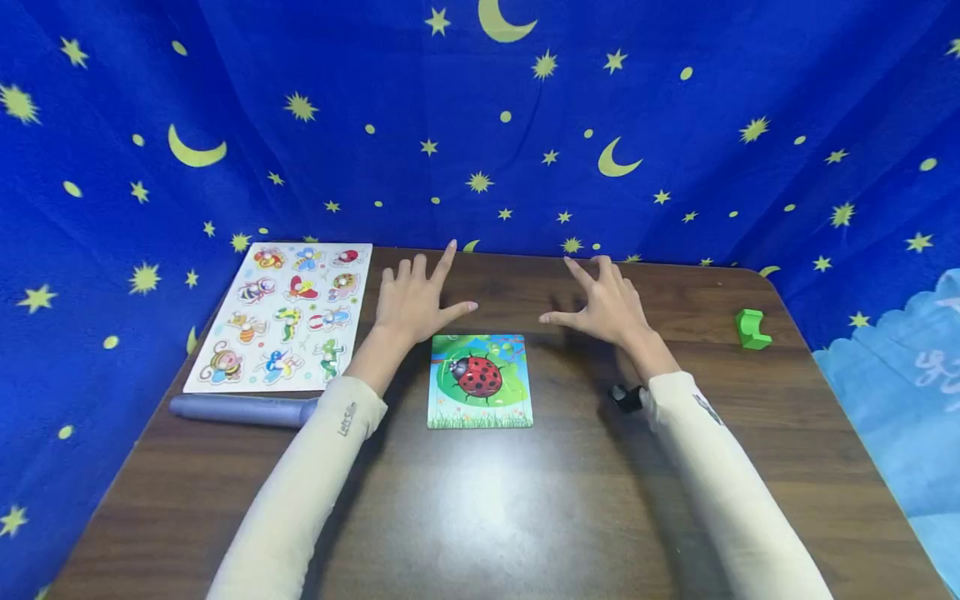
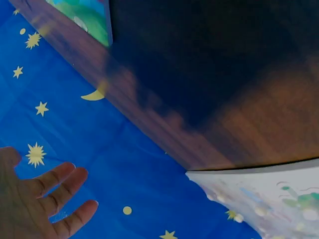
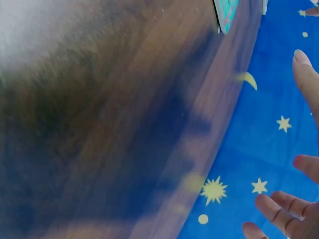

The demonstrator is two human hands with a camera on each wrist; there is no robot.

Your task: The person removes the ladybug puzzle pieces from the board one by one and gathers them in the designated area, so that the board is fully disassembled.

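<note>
A square ladybug puzzle lies flat on the wooden table, its picture facing up. Just beyond its upper left corner hovers my left hand, fingers spread and holding nothing. My right hand is to the puzzle's upper right, its fingers apart and slightly bent, with nothing in them. In the left wrist view the left hand shows its palm side and loose fingers. At the right edge of the right wrist view, the right hand is partly cut off. Neither hand touches the puzzle.
A white insect peg board lies at the table's left, with a purple marker-like stick below it. A green arched block stands at the right. Behind the table hangs a blue star-and-moon curtain.
</note>
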